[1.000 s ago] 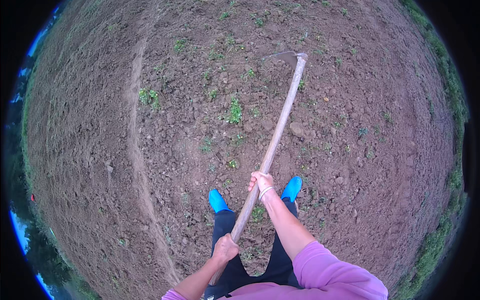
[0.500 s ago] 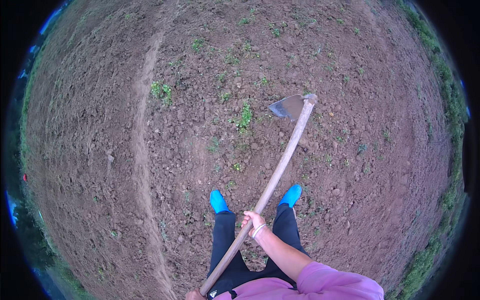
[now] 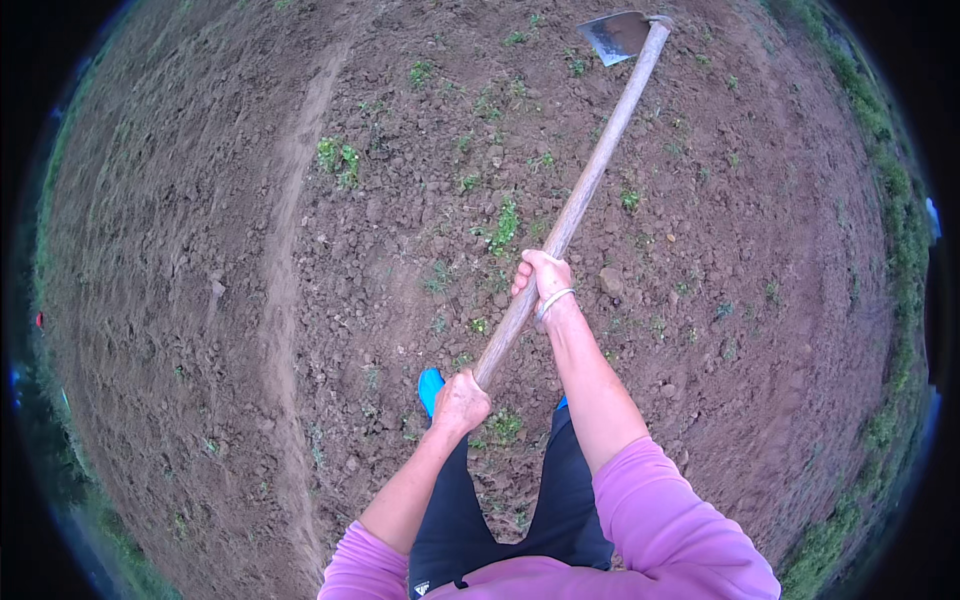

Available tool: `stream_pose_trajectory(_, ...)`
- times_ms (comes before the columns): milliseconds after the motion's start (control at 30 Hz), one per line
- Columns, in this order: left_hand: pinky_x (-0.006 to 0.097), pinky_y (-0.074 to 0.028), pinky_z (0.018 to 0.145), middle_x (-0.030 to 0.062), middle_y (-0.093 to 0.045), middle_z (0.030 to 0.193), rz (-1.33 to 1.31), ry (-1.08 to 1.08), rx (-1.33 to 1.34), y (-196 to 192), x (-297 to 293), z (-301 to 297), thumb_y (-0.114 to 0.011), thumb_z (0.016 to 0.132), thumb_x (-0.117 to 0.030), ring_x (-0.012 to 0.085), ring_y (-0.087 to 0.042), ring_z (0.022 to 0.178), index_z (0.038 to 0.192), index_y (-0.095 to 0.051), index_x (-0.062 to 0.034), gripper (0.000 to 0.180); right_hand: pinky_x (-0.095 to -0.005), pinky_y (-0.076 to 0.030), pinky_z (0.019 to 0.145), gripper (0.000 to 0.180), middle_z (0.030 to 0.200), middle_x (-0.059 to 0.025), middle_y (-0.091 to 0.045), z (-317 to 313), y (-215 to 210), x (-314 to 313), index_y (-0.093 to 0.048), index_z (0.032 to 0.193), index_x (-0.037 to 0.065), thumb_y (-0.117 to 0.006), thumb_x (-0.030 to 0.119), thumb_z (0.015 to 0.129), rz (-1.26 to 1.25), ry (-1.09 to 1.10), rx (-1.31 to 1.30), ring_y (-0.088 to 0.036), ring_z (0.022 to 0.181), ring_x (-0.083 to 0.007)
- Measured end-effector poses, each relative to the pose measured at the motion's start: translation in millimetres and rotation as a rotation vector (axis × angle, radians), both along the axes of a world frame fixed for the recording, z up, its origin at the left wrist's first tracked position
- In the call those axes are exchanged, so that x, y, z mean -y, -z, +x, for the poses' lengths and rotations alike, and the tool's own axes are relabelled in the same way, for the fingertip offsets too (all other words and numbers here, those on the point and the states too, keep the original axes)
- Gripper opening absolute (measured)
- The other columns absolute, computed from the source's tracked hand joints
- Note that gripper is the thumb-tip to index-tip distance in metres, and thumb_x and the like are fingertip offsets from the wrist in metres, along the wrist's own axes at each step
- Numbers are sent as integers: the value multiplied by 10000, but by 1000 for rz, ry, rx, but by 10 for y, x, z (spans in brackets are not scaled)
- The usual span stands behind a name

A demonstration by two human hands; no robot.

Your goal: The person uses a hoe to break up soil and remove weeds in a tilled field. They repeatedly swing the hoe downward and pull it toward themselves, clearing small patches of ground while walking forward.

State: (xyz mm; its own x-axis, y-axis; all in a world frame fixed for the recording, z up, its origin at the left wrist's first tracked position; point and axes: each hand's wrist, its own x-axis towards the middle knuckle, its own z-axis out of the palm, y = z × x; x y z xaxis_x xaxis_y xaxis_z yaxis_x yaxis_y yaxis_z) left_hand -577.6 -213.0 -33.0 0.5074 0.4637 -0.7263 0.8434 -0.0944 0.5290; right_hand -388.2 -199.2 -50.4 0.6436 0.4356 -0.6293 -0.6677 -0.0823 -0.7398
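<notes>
Both my hands grip the long wooden handle of a hoe (image 3: 600, 160), which slants from between my legs up to the far right. My left hand (image 3: 462, 402) is closed round the handle's near end. Farther up the shaft, my right hand (image 3: 543, 275) wraps round it, a pale bracelet on its wrist. At the far end sits the broad metal hoe blade (image 3: 618, 38), turned to the left with a worn, shiny edge. It appears held out over the soil; its exact height I cannot tell.
Brown, cloddy soil (image 3: 400, 290) spreads all round. Small green weeds grow in it, among them a leafy clump (image 3: 504, 226) ahead and another (image 3: 338, 160) farther left. A pale furrow line (image 3: 283, 250) runs along the left. Grass (image 3: 880, 400) borders the right side. My blue shoe (image 3: 430, 388) stands below my left hand.
The hoe has swung forward and away from me, its blade now much farther off. Both hands have moved up and forward with the handle; my left arm has come into view.
</notes>
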Motion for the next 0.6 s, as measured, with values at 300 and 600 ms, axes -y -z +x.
stream_pose_trajectory(300,424,-445,716,274,-558,763,-73,17,-207,-241,1000,-1427,-453,665,-129,391,-559,748,806,-488,63,241,-308,-403,403,131,496,-21,-406,-1469,407,985,-419,625,69,-489,84,735,-93,-47,-499,-429,400,-147)
stream_pose_trajectory(600,419,-456,642,211,-571,668,-160,203,-693,-1145,2277,-3915,-588,614,-294,352,-573,665,748,-523,11,340,-272,-372,466,255,523,37,-374,-2192,506,1676,-409,634,133,-598,267,742,-343,23,-962,-404,462,-105)
